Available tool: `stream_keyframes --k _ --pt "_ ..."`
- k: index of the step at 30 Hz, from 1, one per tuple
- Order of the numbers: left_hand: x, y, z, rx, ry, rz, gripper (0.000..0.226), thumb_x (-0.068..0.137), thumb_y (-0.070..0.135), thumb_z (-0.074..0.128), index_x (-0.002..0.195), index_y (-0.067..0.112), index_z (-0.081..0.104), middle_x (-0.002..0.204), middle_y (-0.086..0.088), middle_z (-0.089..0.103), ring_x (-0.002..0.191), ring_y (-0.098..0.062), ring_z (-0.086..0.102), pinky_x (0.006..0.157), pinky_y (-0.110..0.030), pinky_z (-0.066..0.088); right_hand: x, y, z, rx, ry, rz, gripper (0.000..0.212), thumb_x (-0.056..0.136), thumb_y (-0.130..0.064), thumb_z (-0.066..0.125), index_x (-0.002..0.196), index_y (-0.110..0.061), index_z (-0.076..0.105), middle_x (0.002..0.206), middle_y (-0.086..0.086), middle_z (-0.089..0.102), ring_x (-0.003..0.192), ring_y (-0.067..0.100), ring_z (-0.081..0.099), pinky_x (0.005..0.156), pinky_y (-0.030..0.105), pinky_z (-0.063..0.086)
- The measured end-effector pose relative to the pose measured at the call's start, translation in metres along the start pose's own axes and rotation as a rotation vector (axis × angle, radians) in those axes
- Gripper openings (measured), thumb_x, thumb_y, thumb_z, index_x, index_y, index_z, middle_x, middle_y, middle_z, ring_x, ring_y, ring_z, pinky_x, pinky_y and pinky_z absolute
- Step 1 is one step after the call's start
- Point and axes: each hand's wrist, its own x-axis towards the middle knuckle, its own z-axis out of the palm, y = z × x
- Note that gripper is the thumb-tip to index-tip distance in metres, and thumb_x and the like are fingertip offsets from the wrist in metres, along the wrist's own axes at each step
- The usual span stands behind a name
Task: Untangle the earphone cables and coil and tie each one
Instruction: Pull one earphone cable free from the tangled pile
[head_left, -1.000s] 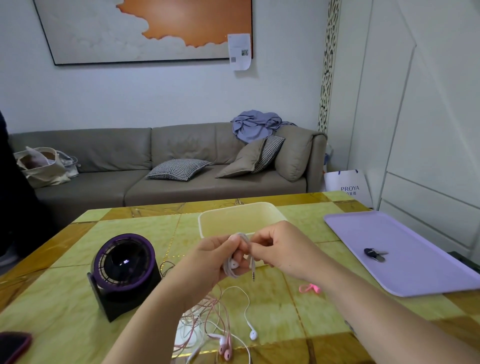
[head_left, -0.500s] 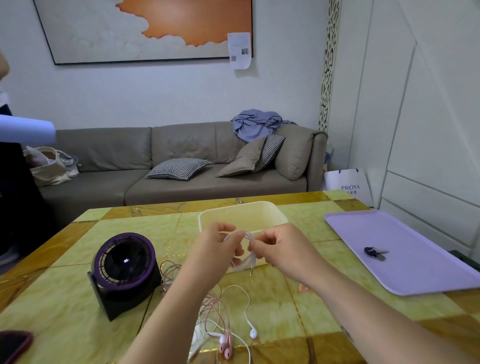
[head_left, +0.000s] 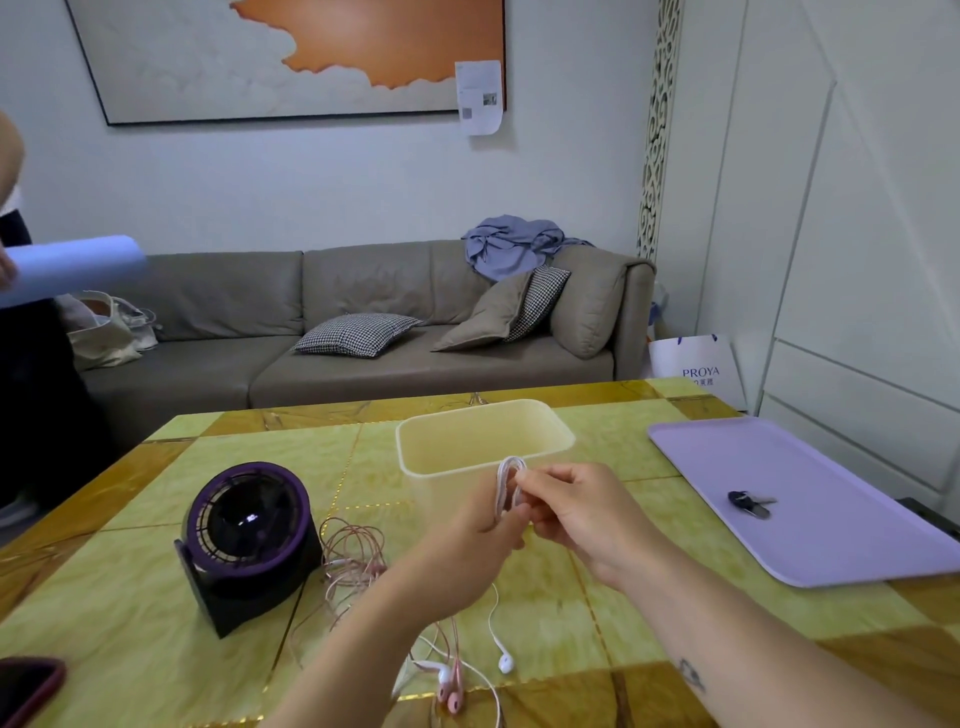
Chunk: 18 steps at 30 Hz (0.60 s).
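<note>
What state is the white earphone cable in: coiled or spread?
Partly coiled: white earphone cable loops between left hand and right hand; its earbud trails on the table.

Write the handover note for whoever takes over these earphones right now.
Left hand: grips the lower end of the white cable coil.
Right hand: fingers pinch the same coil, held above the table in front of the cream bin.
White earbud and its tail lie on the table. The pink cable lies tangled beside the fan.
Done: white cable mostly coiled.
Left: no tie visible on it; pink cable not coiled.
</note>
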Motion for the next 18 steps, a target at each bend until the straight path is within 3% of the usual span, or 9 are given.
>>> stream_keyframes --k 2,6,10,14,18 --pt "0.001 0.000 -0.004 0.058 -0.001 0.015 0.012 0.100 0.021 0.041 0.091 0.027 0.047 0.081 0.010 0.051 0.070 -0.002 0.051 0.082 -0.030 0.051 0.000 0.000 -0.001 -0.030 -0.016 0.013 0.031 0.088 -0.010 0.058 0.058 -0.009 0.065 0.057 0.005 0.060 0.050 0.010 0.049 0.052 0.021 0.042" --pt "-0.001 0.007 -0.011 0.178 -0.047 0.057 0.019 0.100 0.013 0.038 0.083 0.020 0.043 0.076 0.005 0.046 0.061 0.003 0.046 0.064 -0.010 0.042 -0.001 -0.001 -0.004 -0.154 -0.106 0.026 0.024 0.089 -0.012 0.058 0.067 -0.006 0.067 0.060 0.004 0.064 0.053 0.011 0.047 0.052 0.021 0.041" --pt "-0.003 0.004 -0.014 0.183 -0.099 0.014 0.021 0.099 0.007 0.033 0.087 0.021 0.043 0.077 0.003 0.042 0.068 -0.007 0.041 0.065 -0.015 0.038 0.001 -0.009 -0.012 -0.206 -0.187 0.103 0.013 0.089 -0.017 0.063 0.083 -0.006 0.067 0.069 0.000 0.062 0.053 0.007 0.049 0.053 0.018 0.046" --pt "-0.005 0.006 -0.017 0.206 -0.123 -0.011 0.021 0.100 0.010 0.032 0.102 0.027 0.044 0.083 0.004 0.046 0.072 -0.008 0.044 0.063 -0.011 0.037 0.004 -0.016 -0.017 -0.059 -0.326 0.179 0.020 0.086 -0.021 0.066 0.093 -0.003 0.066 0.075 0.001 0.065 0.055 0.009 0.051 0.054 0.020 0.050" --pt "-0.005 0.008 -0.015 0.248 -0.165 0.007 0.032 0.099 0.010 0.035 0.122 0.032 0.036 0.082 0.015 0.048 0.062 0.008 0.045 0.063 -0.006 0.037 0.005 -0.018 -0.012 -0.126 -0.307 0.095 0.010 0.084 -0.012 0.069 0.089 -0.008 0.062 0.066 -0.001 0.061 0.052 0.007 0.052 0.052 0.020 0.049"
